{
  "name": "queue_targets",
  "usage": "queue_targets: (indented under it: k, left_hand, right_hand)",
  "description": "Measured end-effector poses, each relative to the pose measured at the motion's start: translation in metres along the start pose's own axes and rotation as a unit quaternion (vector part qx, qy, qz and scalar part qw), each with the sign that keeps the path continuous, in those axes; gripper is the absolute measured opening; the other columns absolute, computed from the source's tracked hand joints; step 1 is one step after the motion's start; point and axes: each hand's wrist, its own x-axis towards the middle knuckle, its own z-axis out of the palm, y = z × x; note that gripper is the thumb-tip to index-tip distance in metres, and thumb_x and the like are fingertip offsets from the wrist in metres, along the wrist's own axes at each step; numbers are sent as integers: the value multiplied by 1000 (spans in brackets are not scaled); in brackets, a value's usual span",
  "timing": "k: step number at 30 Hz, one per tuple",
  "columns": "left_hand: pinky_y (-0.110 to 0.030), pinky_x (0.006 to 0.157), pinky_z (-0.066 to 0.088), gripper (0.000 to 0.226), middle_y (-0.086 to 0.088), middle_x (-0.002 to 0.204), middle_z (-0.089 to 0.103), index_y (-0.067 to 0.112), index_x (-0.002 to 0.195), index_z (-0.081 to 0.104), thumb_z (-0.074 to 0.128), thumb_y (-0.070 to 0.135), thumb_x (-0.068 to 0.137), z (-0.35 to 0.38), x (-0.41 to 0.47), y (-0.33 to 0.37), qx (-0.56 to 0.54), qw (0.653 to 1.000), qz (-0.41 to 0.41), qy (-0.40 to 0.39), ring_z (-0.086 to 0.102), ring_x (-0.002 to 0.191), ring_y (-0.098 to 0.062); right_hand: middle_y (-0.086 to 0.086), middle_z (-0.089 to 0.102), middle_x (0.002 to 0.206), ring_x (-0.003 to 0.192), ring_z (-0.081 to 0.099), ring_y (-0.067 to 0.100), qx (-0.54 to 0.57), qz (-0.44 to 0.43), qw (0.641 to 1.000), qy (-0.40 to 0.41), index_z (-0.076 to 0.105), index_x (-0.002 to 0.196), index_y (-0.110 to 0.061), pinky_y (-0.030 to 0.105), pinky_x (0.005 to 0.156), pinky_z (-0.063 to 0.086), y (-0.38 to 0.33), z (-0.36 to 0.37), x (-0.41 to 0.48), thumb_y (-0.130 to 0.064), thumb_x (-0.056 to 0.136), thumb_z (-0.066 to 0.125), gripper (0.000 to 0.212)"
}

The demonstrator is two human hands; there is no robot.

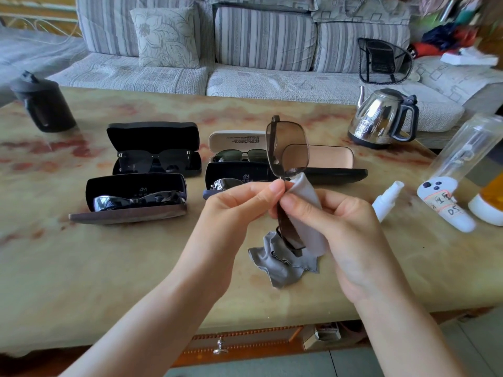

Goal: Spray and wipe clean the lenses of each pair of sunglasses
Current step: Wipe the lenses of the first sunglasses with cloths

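Left hand (239,202) pinches the sunglasses (288,148) between thumb and forefinger; right hand (340,227), fingertips just beside, pinches the cloth (306,193).

Head-worn view, forward and down, close over table (81,254).

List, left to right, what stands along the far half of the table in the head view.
Jug → rear black case → white case → kettle → clear bottle. The sunglasses held up overlap the white case, so they are left out.
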Motion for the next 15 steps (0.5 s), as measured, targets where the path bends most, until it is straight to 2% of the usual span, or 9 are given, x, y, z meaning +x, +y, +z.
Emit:
queue_targets:
  k: [3, 5, 8, 10, 13, 15]
  left_hand:
    - [-32, 96, 42, 54, -1, 76, 65, -18, 87, 56, 63, 34, 76, 2, -1, 1, -7, 1000, 4, 1, 62, 79, -8]
    - [-31, 94, 41, 52, 1, 73, 64, -16, 85, 58, 62, 35, 76, 3, 0, 1, -8, 1000, 2, 7, 61, 77, -7]
    - [-33, 99, 41, 32, -1, 78, 65, 8, 64, 63, 60, 35, 80, 3, -1, 3, 7, 1000, -2, 9, 62, 83, -9]
    - [-31, 98, 43, 29, -7, 87, 69, 21, 59, 68, 58, 35, 83, 3, -1, 3, 25, 1000, 5, 7, 64, 89, -13]
    - [-36, 103, 44, 24, -9, 96, 73, 20, 80, 76, 59, 36, 84, 3, -1, 1, 35, 999, 14, 0, 65, 96, -21]
    - [-39, 104, 45, 29, -5, 90, 73, 13, 91, 76, 60, 36, 83, 2, 0, -1, 39, 999, 14, -2, 66, 91, -16]
  right_hand:
    - [22, 73, 83, 77, 69, 36, -26, -14, 999, 22, 76, 82, -4, 49, 79, 55, 2, 1, -1, -39, 51, 79, 47]
    - [17, 74, 80, 79, 70, 35, -22, -25, 999, 23, 77, 80, -7, 49, 80, 55, 3, 1, -1, -38, 57, 79, 39]
    - [10, 76, 78, 75, 72, 21, 18, -27, 999, 4, 79, 78, -11, 25, 70, 57, 4, 0, -1, -33, 64, 74, 26]
    - [7, 77, 84, 80, 72, 13, 81, 3, 996, -30, 80, 80, -13, 18, 74, 56, 4, 0, -1, -30, 65, 71, 24]
    - [9, 77, 93, 92, 73, 16, 109, 28, 992, -54, 79, 88, -12, 24, 87, 56, 5, 0, 1, -28, 65, 71, 30]
    - [10, 76, 93, 94, 73, 20, 87, 31, 995, -45, 79, 87, -12, 28, 89, 55, 6, -1, 2, -31, 61, 73, 33]
